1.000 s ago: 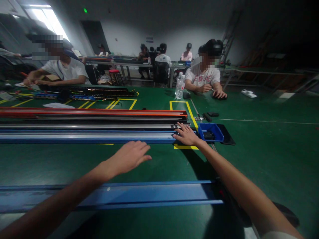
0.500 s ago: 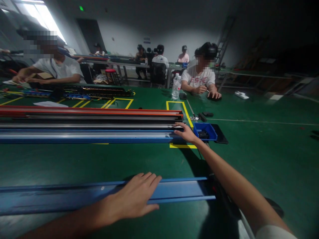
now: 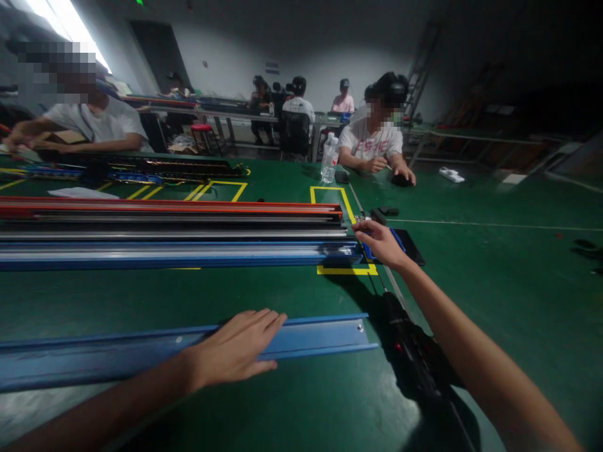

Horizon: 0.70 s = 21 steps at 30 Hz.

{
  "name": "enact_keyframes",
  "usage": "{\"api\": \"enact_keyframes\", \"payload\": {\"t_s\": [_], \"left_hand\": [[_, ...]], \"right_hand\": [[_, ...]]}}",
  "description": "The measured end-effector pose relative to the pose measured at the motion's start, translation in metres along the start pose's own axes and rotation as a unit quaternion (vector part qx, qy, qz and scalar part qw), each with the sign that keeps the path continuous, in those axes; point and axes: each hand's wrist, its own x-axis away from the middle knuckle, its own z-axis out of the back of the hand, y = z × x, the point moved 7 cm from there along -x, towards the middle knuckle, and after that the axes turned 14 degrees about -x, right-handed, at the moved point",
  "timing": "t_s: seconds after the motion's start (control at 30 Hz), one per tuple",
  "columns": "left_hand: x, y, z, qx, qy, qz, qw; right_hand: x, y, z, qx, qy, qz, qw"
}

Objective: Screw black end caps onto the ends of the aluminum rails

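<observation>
My left hand (image 3: 235,348) lies flat, fingers stretched out, on a long blue metal rail (image 3: 320,336) that runs across the near table. My right hand (image 3: 380,243) reaches far out, over a small blue bin (image 3: 398,238) at the right end of a stack of long rails (image 3: 188,246). Its fingers are curled together in a pinch near the rail ends; what they hold is too small to make out. The hand hides most of the bin.
A black power tool (image 3: 414,367) lies on the green table (image 3: 494,276) under my right forearm. A black tray (image 3: 414,248) sits behind the bin. A water bottle (image 3: 328,158) stands further back. One person (image 3: 377,141) sits opposite, another (image 3: 89,122) at far left.
My left hand came back from the green mat and settled flat on the near blue rail. My right hand shifted from the rail stack's end to over the blue bin and its fingers closed.
</observation>
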Motion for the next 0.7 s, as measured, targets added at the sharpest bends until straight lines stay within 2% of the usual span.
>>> {"api": "enact_keyframes", "payload": {"t_s": [0.1,0.17,0.37,0.53,0.7], "left_hand": [[0.007,-0.028,-0.005,0.001,-0.025,0.028,0.999],[0.014,-0.046,-0.009,0.006,-0.036,0.046,0.998],[0.03,-0.083,-0.019,0.016,-0.018,0.071,0.997],[0.042,-0.105,-0.026,0.03,0.012,0.071,0.997],[0.054,-0.136,-0.042,0.058,0.004,0.102,0.993]], "right_hand": [[0.02,-0.005,0.0,0.016,-0.044,-0.02,0.999],[0.029,-0.005,0.004,0.039,-0.049,-0.03,0.998],[0.034,0.012,0.045,0.117,0.02,-0.074,0.99],[0.027,0.02,0.088,0.218,0.092,-0.11,0.965],[0.019,0.027,0.113,0.307,0.104,-0.146,0.935]]}}
